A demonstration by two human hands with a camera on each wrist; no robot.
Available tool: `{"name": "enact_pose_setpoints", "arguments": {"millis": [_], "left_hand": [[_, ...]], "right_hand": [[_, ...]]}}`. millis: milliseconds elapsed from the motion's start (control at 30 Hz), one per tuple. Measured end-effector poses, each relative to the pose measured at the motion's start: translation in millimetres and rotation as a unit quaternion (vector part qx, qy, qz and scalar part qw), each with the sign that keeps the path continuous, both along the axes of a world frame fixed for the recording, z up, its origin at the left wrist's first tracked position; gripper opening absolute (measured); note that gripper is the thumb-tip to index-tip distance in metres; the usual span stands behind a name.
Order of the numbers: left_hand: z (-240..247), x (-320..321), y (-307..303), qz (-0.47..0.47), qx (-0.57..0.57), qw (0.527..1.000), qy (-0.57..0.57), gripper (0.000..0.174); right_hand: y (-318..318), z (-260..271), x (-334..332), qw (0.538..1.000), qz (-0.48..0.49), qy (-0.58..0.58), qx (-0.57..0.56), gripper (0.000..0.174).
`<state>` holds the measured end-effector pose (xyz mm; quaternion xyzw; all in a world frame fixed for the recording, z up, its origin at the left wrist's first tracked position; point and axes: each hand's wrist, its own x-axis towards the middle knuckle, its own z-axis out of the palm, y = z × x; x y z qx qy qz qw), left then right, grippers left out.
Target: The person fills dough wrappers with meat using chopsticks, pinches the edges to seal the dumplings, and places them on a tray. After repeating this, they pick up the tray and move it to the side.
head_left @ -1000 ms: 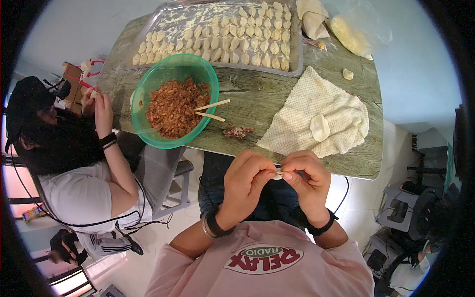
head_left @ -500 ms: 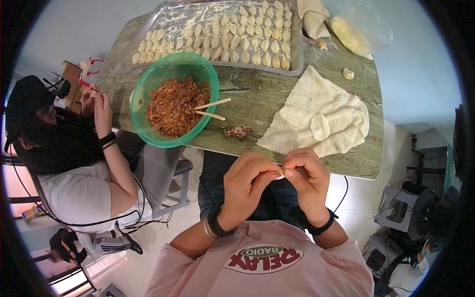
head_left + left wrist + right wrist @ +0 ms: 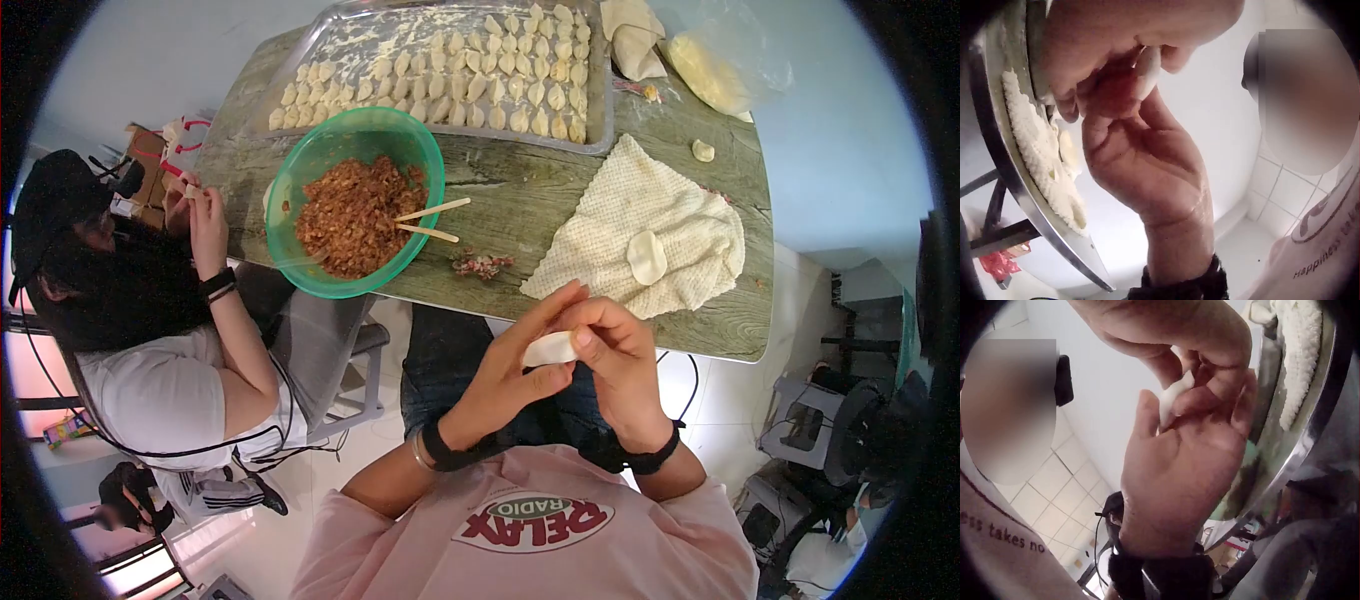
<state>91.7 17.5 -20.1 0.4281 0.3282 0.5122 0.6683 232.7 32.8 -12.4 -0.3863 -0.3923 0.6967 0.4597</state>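
A white dumpling is held between the two hands, above the lap and just off the table's front edge. The right hand pinches its right end between thumb and curled fingers. Against the other end lies the left hand, its fingers fairly straight and the thumb apart from them. In the right wrist view, the dumpling shows between the left thumb and the right fingers. Beyond the hands, a round dough wrapper lies on a cream textured cloth.
A green bowl of meat filling holds two wooden sticks. Behind it stands a metal tray with rows of dumplings. A small dough piece sits at right. Another person sits at left, hands raised.
The left fingers and thumb have spread from their pinch, uncovering the dumpling between the hands. The right hand keeps pinching it. The bowl, tray and cloth stay put.
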Motion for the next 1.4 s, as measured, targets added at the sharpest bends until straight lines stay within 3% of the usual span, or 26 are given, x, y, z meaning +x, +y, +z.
{"name": "enact_pose_setpoints", "arguments": {"millis": [100, 200, 267, 400, 567, 700, 800, 867, 900, 967, 1000, 1100, 1400], "left_hand": [[-0.6, 0.0, 2.4, -0.021, -0.045, 0.999, -0.017, 0.057], [-3.1, -1.6, 3.5, -0.018, -0.068, 0.998, -0.006, 0.065], [-5.7, -0.3, 3.1, 0.011, -0.087, 0.993, -0.084, 0.06], [-4.9, -3.5, 1.0, 0.01, -0.131, 0.988, -0.082, 0.054], [-10.7, -0.8, -3.7, 0.05, -0.144, 0.988, -0.019, 0.047], [-12.8, -7.3, -3.8, 0.02, -0.142, 0.99, 0.015, 0.045], [-15.5, -11.5, 0.6, 0.042, -0.164, 0.985, 0.035, 0.049], [-20.1, -11.4, 1.9, 0.078, -0.214, 0.965, -0.132, 0.051], [-15.0, -8.6, 2.6, 0.077, -0.214, 0.965, -0.132, 0.051], [-0.5, 1.6, 4.4, 0.062, -0.277, 0.905, -0.317, 0.048], [-2.1, 6.3, 3.8, 0.061, -0.276, 0.905, -0.317, 0.048], [-6.8, 13.4, 1.0, 0.062, -0.238, 0.915, -0.32, 0.043], [-7.4, 16.0, -1.0, 0.1, -0.146, 0.973, -0.147, 0.038]], "right_hand": [[-0.8, -2.2, -2.8, 0.999, 0.05, 0.02, 0.001, 0.015], [0.6, 4.8, -3.9, 0.999, 0.037, 0.006, -0.024, 0.014], [0.2, 5.6, -4.2, 1.0, 0.005, -0.007, -0.019, 0.012], [-1.0, 0.8, -3.2, 1.0, -0.003, -0.012, -0.01, 0.011], [-0.5, -3.0, -2.5, 0.995, -0.009, -0.095, 0.031, 0.009], [2.6, -3.2, -3.7, 0.993, 0.004, -0.107, 0.049, 0.012], [4.8, -5.0, -7.6, 0.992, -0.059, -0.091, 0.068, 0.019], [6.5, -6.2, -11.7, 0.991, -0.091, -0.051, 0.083, 0.027], [7.1, -3.4, -14.8, 0.991, -0.092, -0.051, 0.082, 0.027], [9.7, 4.7, -20.2, 0.986, -0.013, 0.141, -0.09, 0.036], [12.5, -4.1, -19.3, 0.992, 0.038, 0.08, -0.095, 0.049], [12.7, -8.4, -28.7, 0.976, 0.069, 0.145, -0.148, 0.049], [7.6, -0.4, -39.7, 0.992, -0.008, 0.063, -0.112, 0.038]]}}
